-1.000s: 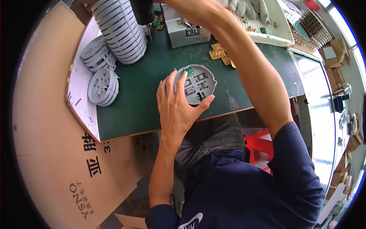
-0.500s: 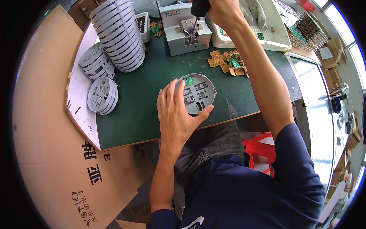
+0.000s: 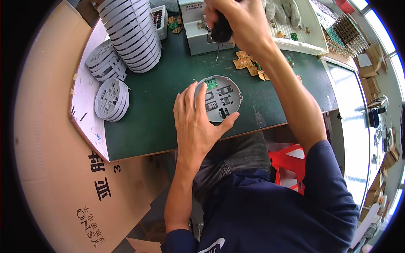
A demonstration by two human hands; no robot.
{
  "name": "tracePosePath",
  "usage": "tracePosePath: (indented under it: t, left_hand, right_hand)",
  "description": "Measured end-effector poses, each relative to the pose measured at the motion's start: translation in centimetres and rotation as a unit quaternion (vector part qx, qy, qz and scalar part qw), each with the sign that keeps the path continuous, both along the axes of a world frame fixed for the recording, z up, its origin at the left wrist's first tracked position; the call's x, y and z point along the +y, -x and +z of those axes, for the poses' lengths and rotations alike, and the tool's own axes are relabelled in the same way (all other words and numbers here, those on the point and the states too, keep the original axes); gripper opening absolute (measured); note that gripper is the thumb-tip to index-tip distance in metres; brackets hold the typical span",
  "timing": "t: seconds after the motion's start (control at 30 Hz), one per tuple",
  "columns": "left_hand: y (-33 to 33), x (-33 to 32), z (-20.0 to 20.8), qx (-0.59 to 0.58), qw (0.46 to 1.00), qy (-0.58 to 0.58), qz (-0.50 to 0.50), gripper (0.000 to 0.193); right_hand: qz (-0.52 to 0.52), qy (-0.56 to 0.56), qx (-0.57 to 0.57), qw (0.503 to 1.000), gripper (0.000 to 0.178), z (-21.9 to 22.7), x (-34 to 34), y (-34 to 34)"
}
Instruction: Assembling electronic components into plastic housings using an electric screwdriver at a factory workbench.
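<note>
A round grey plastic housing [image 3: 233,109] lies on the green table, its moulded slots facing up. Fitted near its far edge is a small green circuit board [image 3: 211,84]. My left hand [image 3: 193,120] grips the housing's rim from the left, fingers along the far left side and thumb at the near edge. In my right hand [image 3: 249,27] is a black electric screwdriver [image 3: 222,30], held beyond the housing with its thin bit pointing down, apart from the housing. Behind it stands a silver screw feeder [image 3: 198,45], partly hidden by the screwdriver and hand.
A tall stack of grey housings [image 3: 130,36] rises at the far left, with shorter stacks [image 3: 110,99] beside it. Brown and green circuit boards [image 3: 244,61] lie right of the feeder, partly behind my right forearm. A white tray [image 3: 310,47] holds gloves [image 3: 282,12].
My right hand has brought the screwdriver away from the feeder, nearer to the housing. My left hand keeps its hold on the housing. The whole view has shifted slightly.
</note>
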State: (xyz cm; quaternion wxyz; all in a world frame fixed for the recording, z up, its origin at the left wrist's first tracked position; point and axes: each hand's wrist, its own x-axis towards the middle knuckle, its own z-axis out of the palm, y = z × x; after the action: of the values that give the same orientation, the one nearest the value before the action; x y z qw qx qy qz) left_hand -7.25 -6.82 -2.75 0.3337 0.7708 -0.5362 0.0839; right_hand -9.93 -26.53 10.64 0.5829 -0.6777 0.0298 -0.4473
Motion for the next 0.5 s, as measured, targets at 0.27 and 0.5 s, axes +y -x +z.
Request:
tracePosePath:
  t: [0.27,0.5]
  left_hand:
    - [-0.1,-0.3,-0.2,-0.007,1.0,0.004,-0.008,0.093]
    - [-0.2,-0.2,-0.4,-0.011,1.0,0.009,-0.01,0.093]
  right_hand:
    - [0.083,-0.019,0.012,0.996,0.056,-1.7,3.2,1.7]
    - [0.092,-0.034,0.026,0.995,0.054,-2.2,3.7,1.4]
